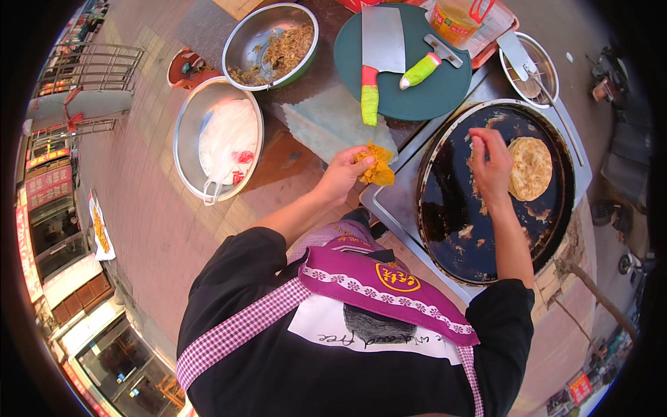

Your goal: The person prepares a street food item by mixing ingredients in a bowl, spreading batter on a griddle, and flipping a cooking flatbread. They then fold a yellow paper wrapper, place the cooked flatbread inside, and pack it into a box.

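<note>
My left hand grips a crumpled yellow cloth or paper beside the corner of the metal stove top. My right hand is over a round black griddle, its fingers curled. Whether anything small is between them cannot be made out. Just right of that hand, a round browned flatbread lies on the griddle, which carries scattered crumbs and flakes. A greyish translucent sheet lies on the table in front of my left hand.
A dark green round board bears a cleaver and a peeler-like scraper. Left are a steel bowl of brown filling and a basin containing white dough under plastic. A spatula rests across a steel bowl beyond the griddle.
</note>
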Demonstrator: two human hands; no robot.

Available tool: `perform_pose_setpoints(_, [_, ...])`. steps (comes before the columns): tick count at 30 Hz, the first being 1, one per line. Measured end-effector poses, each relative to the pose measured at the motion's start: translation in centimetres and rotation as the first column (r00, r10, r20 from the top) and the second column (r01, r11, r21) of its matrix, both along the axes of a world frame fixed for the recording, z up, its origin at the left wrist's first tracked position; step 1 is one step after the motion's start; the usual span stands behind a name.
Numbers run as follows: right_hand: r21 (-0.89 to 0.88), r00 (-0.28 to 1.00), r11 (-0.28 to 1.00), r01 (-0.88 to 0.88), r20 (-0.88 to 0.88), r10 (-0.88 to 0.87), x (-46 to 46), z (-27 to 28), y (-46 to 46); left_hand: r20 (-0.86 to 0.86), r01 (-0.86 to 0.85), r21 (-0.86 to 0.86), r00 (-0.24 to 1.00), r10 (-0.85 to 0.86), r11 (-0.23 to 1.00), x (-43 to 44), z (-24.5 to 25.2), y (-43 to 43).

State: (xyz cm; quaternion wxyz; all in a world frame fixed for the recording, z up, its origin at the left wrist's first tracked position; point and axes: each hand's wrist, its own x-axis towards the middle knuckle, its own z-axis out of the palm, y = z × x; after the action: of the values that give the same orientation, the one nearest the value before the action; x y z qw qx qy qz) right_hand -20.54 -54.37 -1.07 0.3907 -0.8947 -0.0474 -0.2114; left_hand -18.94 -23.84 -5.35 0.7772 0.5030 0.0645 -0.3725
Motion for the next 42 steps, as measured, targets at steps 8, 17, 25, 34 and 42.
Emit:
perform_pose_setpoints(8, [0.326,0.823,0.934,0.144,-0.564,0.070,-13.7,-1.4,10.4,0.183,0.333,0.198,0.911,-0.369,0.922,-6.0,-0.4,-4.5])
perform_pose_setpoints(17, [0.243,0.751,0.941,0.237,-0.660,-0.019,-22.8,0.6,8.4,0.525,0.040,0.666,0.684,-0.507,0.744,-10.3,-5.7,-3.3])
perform_pose_setpoints(25, [0.179,0.757,0.837,0.517,-0.553,-0.349,-41.4,0.9,4.1,0.407,-0.198,0.899,0.702,-0.584,0.390,-11.2,-10.7,-5.2])
perform_pose_setpoints(34, [0.287,0.536,0.456,0.842,-0.359,-0.764,-68.7,1.5,2.3,0.767,-0.582,0.604,0.611,-0.198,0.544,-17.8,-5.8,-7.2])
perform_pose_setpoints(42, [0.980,0.902,-0.061,-0.192,0.151,-0.404,-76.4,10.8,-0.7,0.265,0.106,0.109,0.955,-0.131,0.988,-32.1,3.7,-18.9])
